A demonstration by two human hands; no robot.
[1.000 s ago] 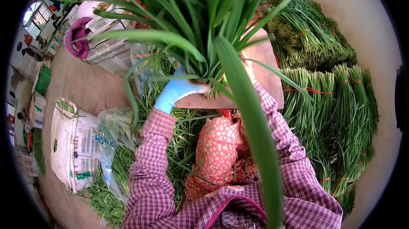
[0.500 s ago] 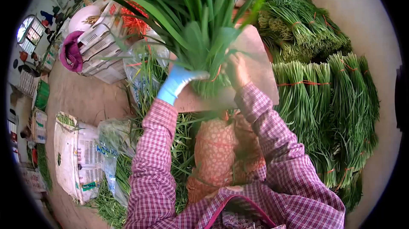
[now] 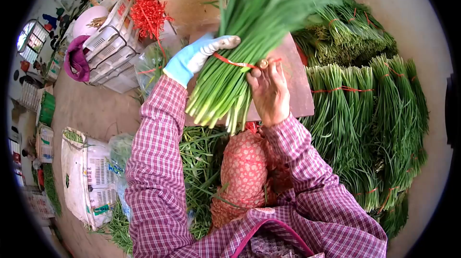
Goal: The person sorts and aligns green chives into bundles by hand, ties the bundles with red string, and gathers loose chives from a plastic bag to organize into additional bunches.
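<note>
My left hand (image 3: 204,54), in a blue and white glove, is closed around a thick bunch of garlic chives (image 3: 235,73). Their pale cut ends point down toward me, and the leaves fan out blurred at the top right. A red tie (image 3: 233,62) runs across the bunch. At its right side my bare right hand (image 3: 270,87), with a ring on one finger, pinches the end of this tie. Below the bunch is a flat reddish-brown board (image 3: 295,82), partly covered by the chives and my hands.
Tied chive bundles (image 3: 343,109) stand stacked on the right, others (image 3: 345,32) lie behind. Red ties (image 3: 149,13) hang by white crates (image 3: 113,42) at upper left. Loose leaves (image 3: 206,154) lie below the board, beside a red floral-patterned cloth (image 3: 245,159). A white basket (image 3: 91,181) stands lower left.
The bunch has tilted, its leaves swinging right and its cut ends coming to the lower left. My right hand has turned palm up, pulling the red tie out to the right.
</note>
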